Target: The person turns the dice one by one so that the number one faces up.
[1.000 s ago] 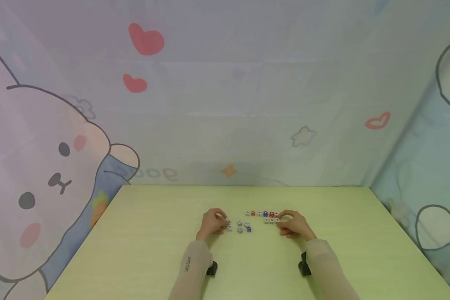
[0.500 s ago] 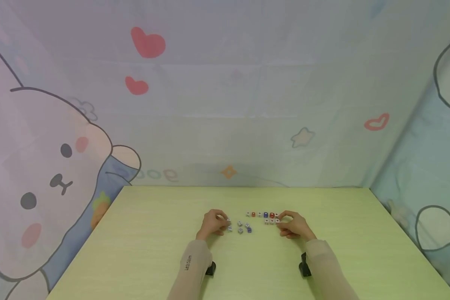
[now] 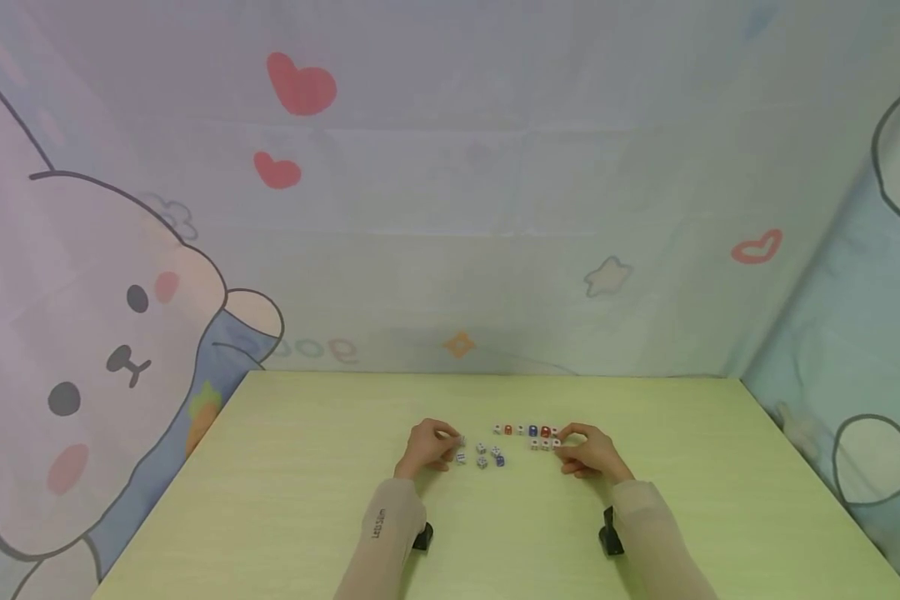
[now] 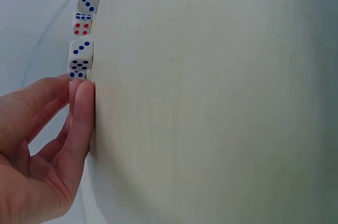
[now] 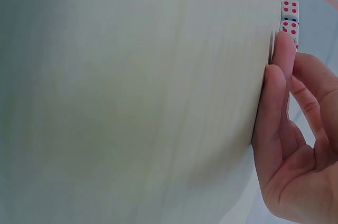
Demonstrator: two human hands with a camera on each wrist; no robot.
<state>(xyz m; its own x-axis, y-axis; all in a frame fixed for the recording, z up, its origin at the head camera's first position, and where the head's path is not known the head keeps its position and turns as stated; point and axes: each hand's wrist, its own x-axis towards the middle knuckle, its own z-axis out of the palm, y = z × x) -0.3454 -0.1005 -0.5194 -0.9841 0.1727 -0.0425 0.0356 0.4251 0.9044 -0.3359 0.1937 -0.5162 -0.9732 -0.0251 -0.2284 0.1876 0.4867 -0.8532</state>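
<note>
My left hand (image 3: 425, 446) rests at the left end of a loose group of small dice, its thumb and fingertips pinching a white die (image 3: 462, 441). Just in front of that die sits another white die (image 3: 461, 458). White dice with blue pips (image 4: 81, 52) lie beyond the left fingertips in the left wrist view. On the other side, my right hand (image 3: 592, 450) holds the right end of two short rows, with thumb and forefinger at the end die (image 3: 557, 445). Its fingers partly cover that end in the right wrist view, beside a white die (image 5: 289, 27) with red pips.
The back row includes a blue die (image 3: 533, 431) and a red die (image 3: 545, 432). Between the hands, another blue die (image 3: 500, 460) lies among several white ones. A patterned cloth (image 3: 450, 208) hangs behind the light table (image 3: 307, 500).
The left fingertips have shifted the back white die slightly right, and the die in front of it has turned a little. My right hand stays at the row ends.
</note>
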